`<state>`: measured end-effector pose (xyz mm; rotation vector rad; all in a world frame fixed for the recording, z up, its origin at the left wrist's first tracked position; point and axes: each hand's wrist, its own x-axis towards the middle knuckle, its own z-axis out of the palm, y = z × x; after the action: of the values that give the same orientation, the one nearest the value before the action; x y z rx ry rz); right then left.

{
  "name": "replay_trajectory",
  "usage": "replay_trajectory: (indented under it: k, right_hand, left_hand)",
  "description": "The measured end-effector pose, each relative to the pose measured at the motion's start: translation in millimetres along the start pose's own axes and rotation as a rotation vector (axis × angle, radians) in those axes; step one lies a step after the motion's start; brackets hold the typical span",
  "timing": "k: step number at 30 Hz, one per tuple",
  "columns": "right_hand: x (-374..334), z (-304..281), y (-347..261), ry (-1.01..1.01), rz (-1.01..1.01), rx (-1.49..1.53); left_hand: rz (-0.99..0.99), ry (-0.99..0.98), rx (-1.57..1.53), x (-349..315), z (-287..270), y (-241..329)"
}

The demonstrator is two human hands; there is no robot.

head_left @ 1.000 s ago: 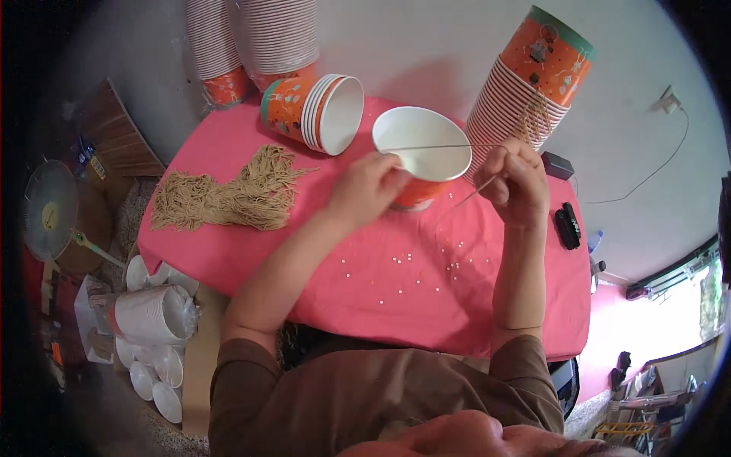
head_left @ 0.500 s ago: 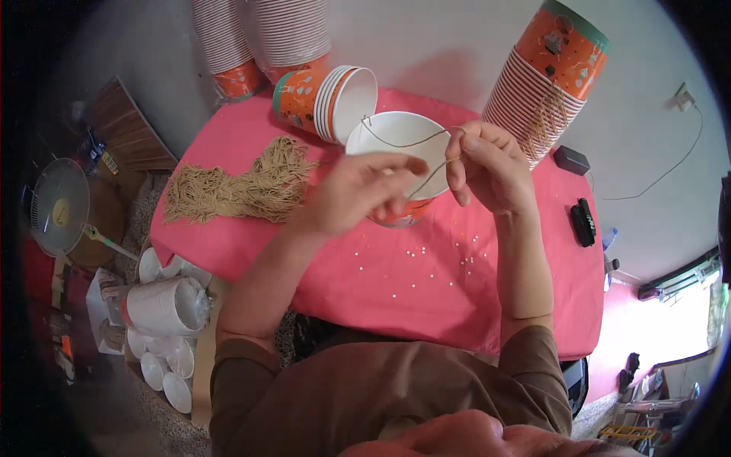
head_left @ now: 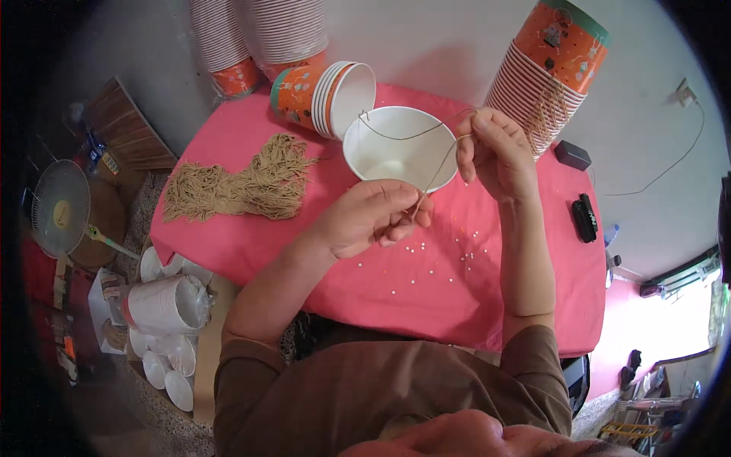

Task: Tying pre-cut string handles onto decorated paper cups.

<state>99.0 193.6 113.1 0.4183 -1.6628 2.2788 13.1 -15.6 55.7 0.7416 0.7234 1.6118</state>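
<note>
A thin tan cord [head_left: 403, 138] is knotted at the far left rim of a white-lined paper bucket [head_left: 388, 152] and crosses its mouth to my right hand [head_left: 499, 152]. My right hand pinches the cord up and to the right of the bucket. From there the cord runs down to my left hand [head_left: 377, 217], closed on its lower end in front of the bucket. Left of the bucket lies a pile of tan cords [head_left: 236, 183]. Small white dots [head_left: 415, 250] are scattered on the pink cloth below my left hand.
Nested orange buckets [head_left: 320, 99] lie on their side behind the cords. A tall bucket stack [head_left: 544, 72] stands at the right rear, beside a black box [head_left: 572, 155] and a black object [head_left: 585, 218]. More stacked buckets [head_left: 289, 34] rise at the back left. A fan [head_left: 61, 202] is off the table's left.
My left hand has come down and toward me, closing on the cord's end. My right hand has risen slightly, so the cord between the hands is drawn out longer.
</note>
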Motion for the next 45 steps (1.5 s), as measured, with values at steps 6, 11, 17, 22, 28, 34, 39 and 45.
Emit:
replay_trajectory:
  k: [6,11,17,22,28,34,39,45]
  right_hand:
    - [-2,-13,0,0.040,-0.042,-0.040]
    - [1,-12,2,0.200,-0.007,-0.487]
    - [-12,-3,5,0.356,-0.331,-1.555]
    - [-26,44,15,-0.111,0.014,-0.775]
    - [-19,25,4,-0.159,0.256,-0.758]
    - [-13,6,4,0.006,-0.103,-1.107]
    - [-9,-11,6,-0.037,-0.142,-1.187]
    - [-9,-20,21,-0.220,-0.273,-1.390]
  left_hand:
    - [-0.015,0.171,0.144,-12,-1,-6]
    - [0.150,0.473,0.689,-17,7,-2]
    - [0.571,0.703,1.538,-21,2,-2]
    - [0.693,0.640,1.695,-8,24,4]
    - [0.779,0.595,1.699,7,26,10]
    - [0.772,0.577,1.650,18,23,-5]
    - [0.595,0.607,1.872,15,15,-23]
    - [0.875,0.532,1.810,17,-23,-27]
